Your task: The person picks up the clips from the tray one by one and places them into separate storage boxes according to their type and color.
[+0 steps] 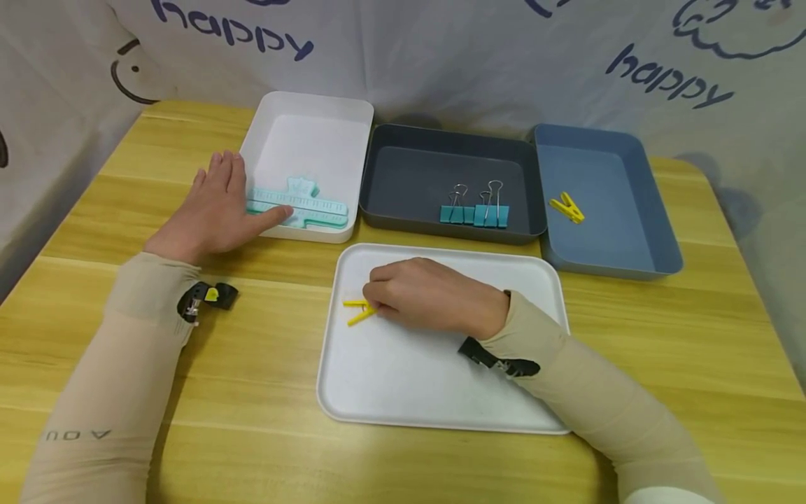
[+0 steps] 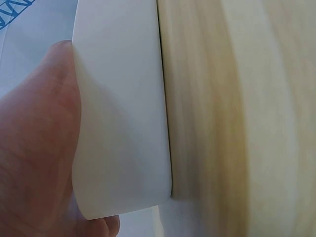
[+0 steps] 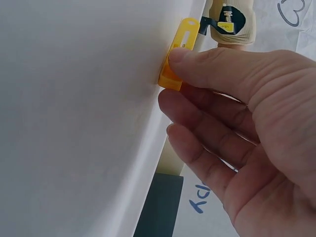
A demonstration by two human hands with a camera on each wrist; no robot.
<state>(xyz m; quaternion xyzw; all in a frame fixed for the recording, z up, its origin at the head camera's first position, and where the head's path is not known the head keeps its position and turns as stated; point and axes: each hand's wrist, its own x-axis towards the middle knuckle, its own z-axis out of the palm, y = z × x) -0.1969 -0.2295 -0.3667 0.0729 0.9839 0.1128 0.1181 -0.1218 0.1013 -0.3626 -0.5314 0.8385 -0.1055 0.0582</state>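
Observation:
Over the flat white tray [image 1: 409, 392], my right hand [image 1: 434, 294] pinches a yellow clothespin [image 1: 362, 317] near the tray's left side. In the right wrist view the thumb lies on one face of the clothespin [image 3: 170, 79], and the other fingers are bent below it. My left hand [image 1: 214, 213] rests at the left rim of a deeper white tray [image 1: 308, 129], fingers straight and thumb reaching over the front rim. Inside that tray lie pale teal ruler-marked clips [image 1: 315, 206]. The left wrist view shows the hand [image 2: 39, 128] touching the tray's outer wall [image 2: 123, 123].
A dark grey tray [image 1: 415, 164] in the middle of the back row holds teal binder clips [image 1: 491, 215]. To its right, a blue tray [image 1: 617, 231] holds another yellow clothespin [image 1: 573, 212]. All trays stand on a wooden table [image 1: 252, 420], with a printed cloth [image 1: 428, 63] behind.

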